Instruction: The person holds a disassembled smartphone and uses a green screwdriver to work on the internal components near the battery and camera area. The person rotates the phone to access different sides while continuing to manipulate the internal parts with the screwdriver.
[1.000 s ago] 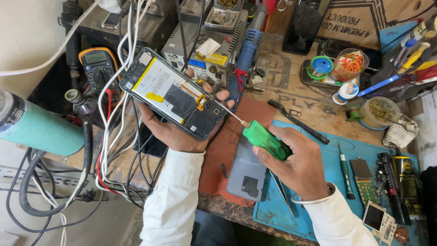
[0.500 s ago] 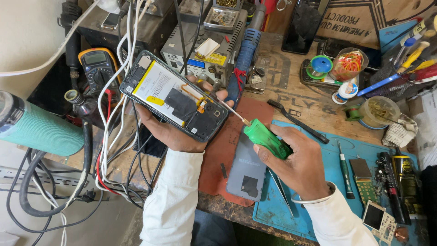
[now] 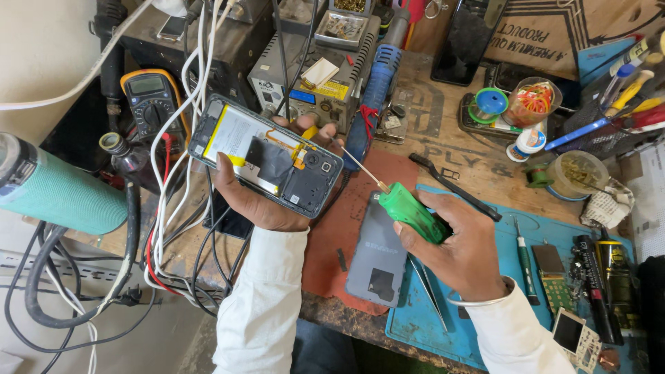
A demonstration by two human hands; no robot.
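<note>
Left hand (image 3: pixel 260 201) grips an opened phone (image 3: pixel 267 156) from underneath, back cover off, insides facing up, fingers curled over its far edge. The phone is lifted above the bench, up and to the left of the red mat (image 3: pixel 346 221); its long axis runs from upper left to lower right, camera end toward the mat.

Right hand (image 3: pixel 460 242) is closed around a green-handled screwdriver (image 3: pixel 409 211), held over the mat's right edge. The shaft points up-left toward the phone's camera end; the tip sits just off the phone's right corner, near the left fingertips, and contact cannot be told. So the phone lies up-left of the driver grip, roughly along the shaft's line, and the right hand is the one bringing the tool in.

On the mat, just below the driver, lies the grey back cover (image 3: pixel 379 256). Right of the mat sit a blue mat (image 3: pixel 443 318), tweezers (image 3: pixel 431 291) and a black brush (image 3: pixel 454 185). Left of it hang white cables (image 3: pixel 173 159).
</note>
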